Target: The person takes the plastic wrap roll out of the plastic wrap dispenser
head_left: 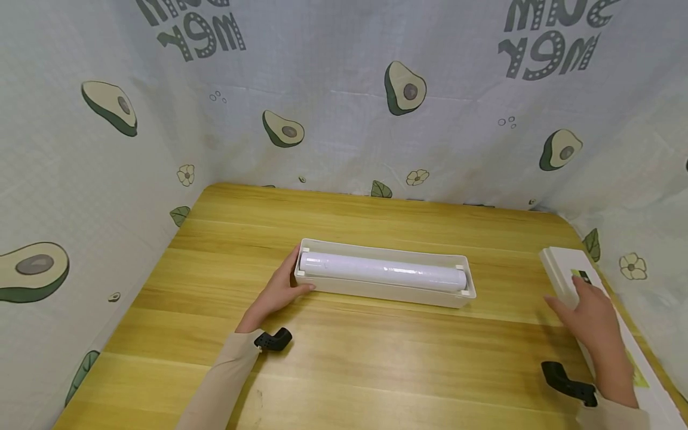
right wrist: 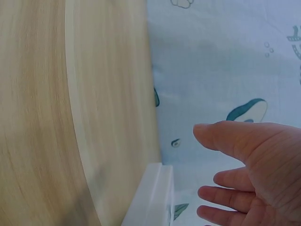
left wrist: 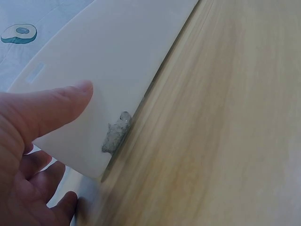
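A long off-white plastic dispenser box (head_left: pixel 384 292), uncovered on top, sits on the wooden table. Inside lies a glossy whitish roll of what looks like cling film (head_left: pixel 371 267), resting between small end holders. My left hand (head_left: pixel 282 289) grips the box's left end, thumb along the front wall and fingers round the end. A grey crumpled patch (left wrist: pixel 116 134) shows on the front wall's lower edge in the left wrist view. Over a long white carton (head_left: pixel 572 263) with a green and black label, my right hand (head_left: pixel 593 313) hovers with thumb and fingers spread, holding nothing.
The wooden table (head_left: pixel 349 364) has rounded far corners. A pale cloth (head_left: pixel 333 149) printed with avocados hangs behind it and along both sides. The white carton runs along the table's right edge. Each wrist wears a black camera mount (head_left: pixel 274 340).
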A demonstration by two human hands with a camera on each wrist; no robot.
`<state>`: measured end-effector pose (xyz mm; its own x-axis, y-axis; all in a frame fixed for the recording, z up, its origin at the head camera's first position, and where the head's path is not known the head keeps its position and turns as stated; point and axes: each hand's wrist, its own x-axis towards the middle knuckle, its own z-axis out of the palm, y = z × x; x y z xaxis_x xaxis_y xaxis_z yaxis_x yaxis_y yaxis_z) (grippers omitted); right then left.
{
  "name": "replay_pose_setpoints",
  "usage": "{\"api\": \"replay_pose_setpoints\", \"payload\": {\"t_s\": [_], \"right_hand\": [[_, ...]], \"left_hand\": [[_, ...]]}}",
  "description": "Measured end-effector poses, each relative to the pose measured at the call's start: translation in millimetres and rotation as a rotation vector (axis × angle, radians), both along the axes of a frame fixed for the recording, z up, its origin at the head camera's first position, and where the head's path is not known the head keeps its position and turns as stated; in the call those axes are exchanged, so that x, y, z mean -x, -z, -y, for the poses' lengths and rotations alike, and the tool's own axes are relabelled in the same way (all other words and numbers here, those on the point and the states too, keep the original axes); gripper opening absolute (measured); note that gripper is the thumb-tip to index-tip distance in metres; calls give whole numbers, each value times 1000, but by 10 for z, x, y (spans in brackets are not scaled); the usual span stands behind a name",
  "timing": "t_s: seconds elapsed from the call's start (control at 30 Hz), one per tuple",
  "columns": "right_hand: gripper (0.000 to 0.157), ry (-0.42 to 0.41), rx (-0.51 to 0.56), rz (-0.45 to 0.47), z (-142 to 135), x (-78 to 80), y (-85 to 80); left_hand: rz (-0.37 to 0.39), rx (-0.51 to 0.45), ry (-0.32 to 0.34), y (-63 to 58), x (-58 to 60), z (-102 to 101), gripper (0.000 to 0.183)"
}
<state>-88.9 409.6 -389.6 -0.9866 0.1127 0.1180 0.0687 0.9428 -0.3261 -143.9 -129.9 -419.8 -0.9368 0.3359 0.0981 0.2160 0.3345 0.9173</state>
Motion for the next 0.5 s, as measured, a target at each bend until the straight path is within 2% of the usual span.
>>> {"api": "replay_pose_setpoints", "payload": {"t_s": [0.5], "right_hand": [[72, -17, -24, -8, 122, 37, 16]], "left_hand": [[9, 21, -7, 1, 7, -6, 90]]}}
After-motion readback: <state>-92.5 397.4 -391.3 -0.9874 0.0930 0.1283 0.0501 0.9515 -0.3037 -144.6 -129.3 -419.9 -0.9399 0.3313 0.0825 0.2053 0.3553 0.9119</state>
